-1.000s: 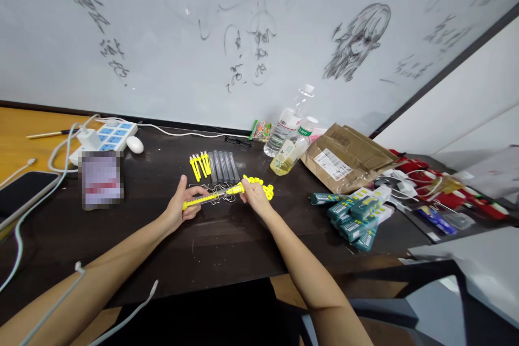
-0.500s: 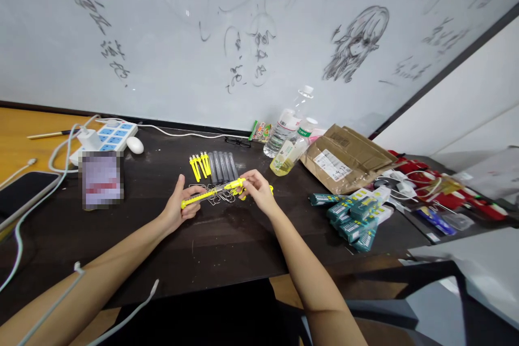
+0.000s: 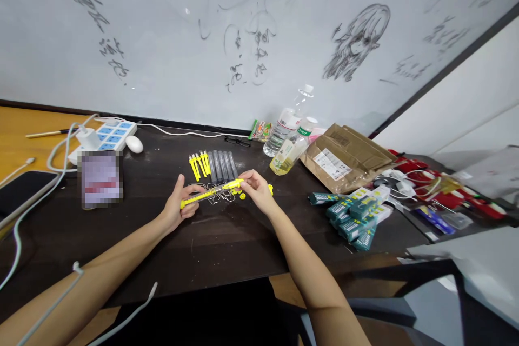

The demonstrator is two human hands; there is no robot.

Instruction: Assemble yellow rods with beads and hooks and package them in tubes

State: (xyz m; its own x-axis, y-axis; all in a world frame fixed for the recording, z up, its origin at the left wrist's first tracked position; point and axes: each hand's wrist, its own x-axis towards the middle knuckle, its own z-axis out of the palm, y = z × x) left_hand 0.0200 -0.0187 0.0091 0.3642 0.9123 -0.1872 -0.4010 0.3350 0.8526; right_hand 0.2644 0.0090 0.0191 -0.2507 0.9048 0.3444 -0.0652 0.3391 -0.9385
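Note:
Both hands hold one long yellow tool (image 3: 211, 193) just above the dark table (image 3: 211, 248). My left hand (image 3: 178, 208) grips its left end with fingers curled under it. My right hand (image 3: 253, 189) pinches its right end with fingertips closed. Thin wire pieces (image 3: 221, 198) lie under the tool. Behind it lie a row of grey tubes (image 3: 222, 165) and several yellow parts (image 3: 199, 164). A few small yellow caps (image 3: 270, 190) peek out beside my right hand.
A power strip (image 3: 109, 138), a white mouse (image 3: 134, 144) and cables sit at the back left. Two plastic bottles (image 3: 290, 135), a cardboard parcel (image 3: 344, 159) and green packets (image 3: 354, 216) lie to the right. A whiteboard wall (image 3: 243, 38) stands behind.
My right hand shifted slightly left and up along the yellow tool, covering more of the yellow caps. The left hand stayed nearly still.

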